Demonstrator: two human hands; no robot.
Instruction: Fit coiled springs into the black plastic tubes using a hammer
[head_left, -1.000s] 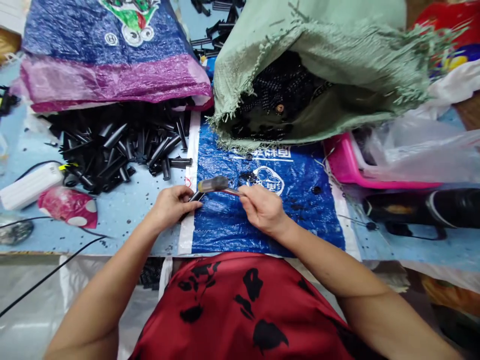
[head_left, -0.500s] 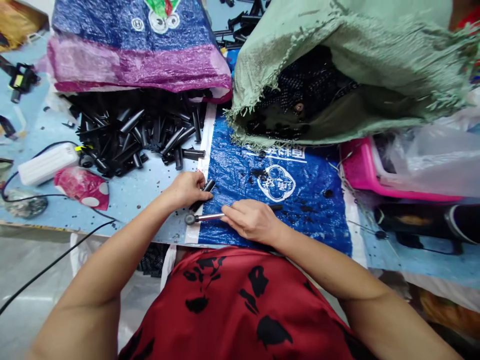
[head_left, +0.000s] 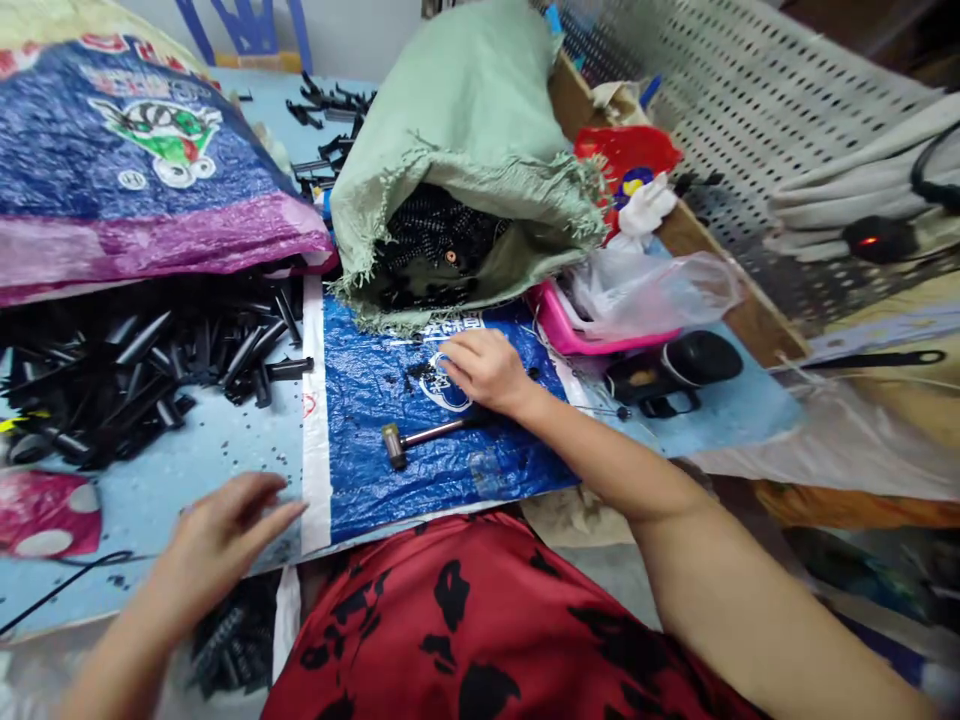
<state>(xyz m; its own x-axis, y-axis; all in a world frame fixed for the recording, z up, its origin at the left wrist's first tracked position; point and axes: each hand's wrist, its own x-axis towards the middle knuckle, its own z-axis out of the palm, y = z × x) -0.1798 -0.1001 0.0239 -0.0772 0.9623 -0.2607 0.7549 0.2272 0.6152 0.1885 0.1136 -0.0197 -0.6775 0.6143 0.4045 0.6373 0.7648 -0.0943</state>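
Observation:
My left hand [head_left: 225,535] hovers over the table's front edge, slightly blurred, thumb and fingers apart with nothing between them. On the printed blue plastic sheet [head_left: 375,500] lies a small two-faced hammer [head_left: 435,432], its handle end running below my right wrist. My right hand [head_left: 491,370] is above the sheet with its fingers curled together beside some tiny black pieces [head_left: 417,376]. Whatever those fingertips hold, if anything, is hidden. A heap of black tube-shaped parts [head_left: 142,370] spills from the blue-and-purple sack [head_left: 150,230] to the left.
A green woven sack [head_left: 465,120] of black parts gapes behind my right hand. To its right stand a pink tray [head_left: 562,325] with plastic bags and a black cup [head_left: 697,358]. More black parts [head_left: 232,640] sit in a bag below the table edge.
My left hand has let go of the black tube and drawn back left and down. My right hand has released the hammer and moved to the tiny pieces. The view has swung right.

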